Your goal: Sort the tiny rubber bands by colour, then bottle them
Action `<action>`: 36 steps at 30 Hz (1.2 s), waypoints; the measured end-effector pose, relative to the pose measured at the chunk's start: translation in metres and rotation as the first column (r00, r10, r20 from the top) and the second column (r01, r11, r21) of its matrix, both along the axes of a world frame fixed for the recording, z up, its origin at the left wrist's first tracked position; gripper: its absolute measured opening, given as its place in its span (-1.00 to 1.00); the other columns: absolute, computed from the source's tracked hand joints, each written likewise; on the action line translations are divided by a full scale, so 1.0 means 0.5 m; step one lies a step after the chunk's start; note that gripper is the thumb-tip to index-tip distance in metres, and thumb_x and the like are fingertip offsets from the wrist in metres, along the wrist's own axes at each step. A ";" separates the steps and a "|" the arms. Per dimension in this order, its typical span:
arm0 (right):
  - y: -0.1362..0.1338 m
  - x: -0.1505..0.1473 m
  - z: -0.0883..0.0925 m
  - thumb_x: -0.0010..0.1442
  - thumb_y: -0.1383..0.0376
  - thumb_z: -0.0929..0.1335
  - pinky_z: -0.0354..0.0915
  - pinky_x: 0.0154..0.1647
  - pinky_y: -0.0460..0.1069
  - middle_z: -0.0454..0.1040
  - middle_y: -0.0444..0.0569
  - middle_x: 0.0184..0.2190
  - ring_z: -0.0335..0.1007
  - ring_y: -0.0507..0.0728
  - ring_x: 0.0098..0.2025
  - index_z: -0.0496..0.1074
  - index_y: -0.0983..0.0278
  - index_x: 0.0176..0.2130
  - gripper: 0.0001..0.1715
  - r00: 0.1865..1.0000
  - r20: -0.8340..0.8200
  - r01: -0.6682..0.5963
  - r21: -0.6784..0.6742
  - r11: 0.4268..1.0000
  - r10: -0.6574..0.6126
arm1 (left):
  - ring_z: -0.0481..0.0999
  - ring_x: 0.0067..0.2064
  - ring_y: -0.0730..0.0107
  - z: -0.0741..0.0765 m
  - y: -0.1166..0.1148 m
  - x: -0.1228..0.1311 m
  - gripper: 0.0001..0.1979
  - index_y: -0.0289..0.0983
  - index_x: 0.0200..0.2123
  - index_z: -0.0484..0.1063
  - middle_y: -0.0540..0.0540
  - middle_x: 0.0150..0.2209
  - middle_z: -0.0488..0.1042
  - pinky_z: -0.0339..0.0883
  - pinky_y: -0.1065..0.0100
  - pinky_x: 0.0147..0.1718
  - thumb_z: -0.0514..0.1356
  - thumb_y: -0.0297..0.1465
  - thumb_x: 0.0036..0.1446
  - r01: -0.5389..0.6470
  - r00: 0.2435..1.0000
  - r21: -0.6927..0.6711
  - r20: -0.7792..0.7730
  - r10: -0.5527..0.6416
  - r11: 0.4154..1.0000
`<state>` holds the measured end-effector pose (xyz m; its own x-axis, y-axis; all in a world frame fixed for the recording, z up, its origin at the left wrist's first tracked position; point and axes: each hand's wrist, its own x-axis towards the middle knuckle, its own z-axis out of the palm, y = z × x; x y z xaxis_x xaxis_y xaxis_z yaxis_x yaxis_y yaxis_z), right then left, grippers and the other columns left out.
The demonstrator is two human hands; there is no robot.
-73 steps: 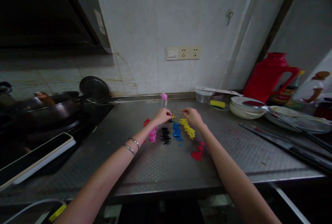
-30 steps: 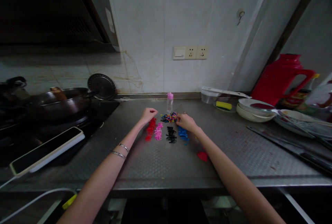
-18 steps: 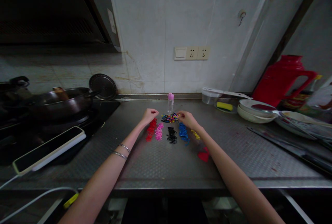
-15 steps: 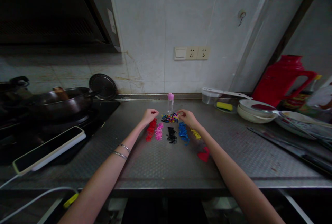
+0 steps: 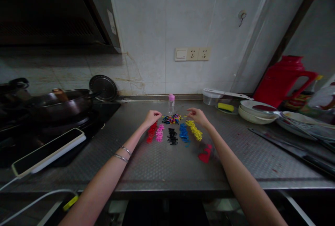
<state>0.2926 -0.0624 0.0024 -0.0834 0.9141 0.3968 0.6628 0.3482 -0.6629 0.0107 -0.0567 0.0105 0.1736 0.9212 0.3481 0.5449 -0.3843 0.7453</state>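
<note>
A mixed-colour heap of small rubber bands [image 5: 171, 119] lies between my two hands. Nearer me, sorted bands form rows: red bands [image 5: 151, 132], pink bands [image 5: 159, 133], black bands [image 5: 172, 137], blue bands [image 5: 184, 133] and yellow bands [image 5: 194, 130]. My left hand [image 5: 153, 117] is pinched closed at the heap's left edge, above the far end of the red row; whatever is in its fingertips is hidden. At the heap's right, just beyond the yellow row, my right hand [image 5: 196, 115] pinches a tiny yellow band [image 5: 185, 115].
A pink-capped clear bottle [image 5: 171, 104] stands behind the heap. A red heart-shaped piece [image 5: 205, 154] lies near my right forearm. Bowls [image 5: 252, 114], a knife [image 5: 282, 145] and a red thermos [image 5: 284, 79] are right; a phone [image 5: 49, 151] and a pan [image 5: 62, 104] are left.
My right hand has shifted right, away from the heap, to the far end of the yellow row, with a yellow bit at its fingertips. My left hand has barely moved.
</note>
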 end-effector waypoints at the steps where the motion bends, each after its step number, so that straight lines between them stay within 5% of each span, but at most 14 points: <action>1: 0.000 0.014 -0.003 -0.02 0.41 0.30 0.24 -0.42 -0.14 0.51 -0.04 -0.48 0.37 0.02 -0.46 0.43 0.41 -0.16 -0.64 1.000 0.021 0.010 -0.025 1.000 -0.010 | 0.47 -0.39 0.36 -0.001 -0.001 0.002 -0.77 -0.38 -0.40 0.54 -0.14 -0.42 0.54 0.30 0.39 -0.35 0.14 -0.37 -0.04 0.007 1.000 0.000 -0.004 -0.007 1.000; 8: 0.005 0.060 -0.034 -0.06 0.45 0.30 0.25 -0.42 -0.16 0.52 -0.03 -0.45 0.38 0.01 -0.45 0.44 0.42 -0.16 -0.61 0.997 0.076 -0.003 -0.175 0.985 0.017 | 0.46 -0.35 0.36 -0.002 -0.005 0.060 -0.77 -0.35 -0.35 0.55 -0.12 -0.38 0.54 0.28 0.40 -0.30 0.14 -0.39 -0.04 0.133 0.970 0.049 -0.211 -0.120 0.990; 14: 0.001 0.059 -0.026 -0.03 0.46 0.28 0.25 -0.36 -0.15 0.52 -0.04 -0.45 0.39 0.02 -0.42 0.48 0.38 -0.19 -0.64 0.986 0.159 0.075 -0.093 0.993 -0.059 | 0.45 -0.26 0.31 0.000 -0.016 0.129 -0.77 -0.20 -0.29 0.54 -0.10 -0.27 0.50 0.25 0.41 -0.28 0.14 -0.43 -0.04 0.284 0.828 0.094 -0.526 -0.195 0.954; 19: -0.006 0.057 -0.023 -0.02 0.43 0.28 0.24 -0.34 -0.14 0.52 -0.03 -0.44 0.39 0.03 -0.39 0.49 0.37 -0.21 -0.66 0.979 0.176 0.112 -0.051 0.992 -0.101 | 0.44 -0.22 0.26 0.006 -0.020 0.162 -0.80 -0.21 -0.35 0.52 -0.14 -0.22 0.46 0.26 0.39 -0.28 0.10 -0.46 -0.01 0.336 0.740 0.088 -0.641 -0.205 0.938; 26: -0.008 0.055 -0.022 -0.03 0.44 0.28 0.24 -0.33 -0.16 0.53 -0.04 -0.44 0.40 0.03 -0.37 0.49 0.36 -0.22 -0.66 0.981 0.166 0.106 -0.045 0.993 -0.098 | 0.44 -0.25 0.26 0.005 -0.007 0.174 -0.86 -0.23 -0.47 0.51 -0.15 -0.28 0.46 0.26 0.37 -0.25 0.14 -0.49 -0.05 0.310 0.788 0.066 -0.576 -0.218 0.948; 36: -0.007 0.050 -0.019 -0.01 0.45 0.27 0.25 -0.29 -0.15 0.54 0.00 -0.38 0.41 0.04 -0.34 0.50 0.37 -0.21 -0.66 0.979 0.178 0.105 -0.027 0.994 -0.098 | 0.44 -0.39 0.39 0.026 0.010 0.139 -0.80 -0.30 -0.38 0.56 -0.09 -0.40 0.53 0.25 0.43 -0.35 0.15 -0.45 -0.09 0.310 0.889 0.048 -0.367 -0.272 0.949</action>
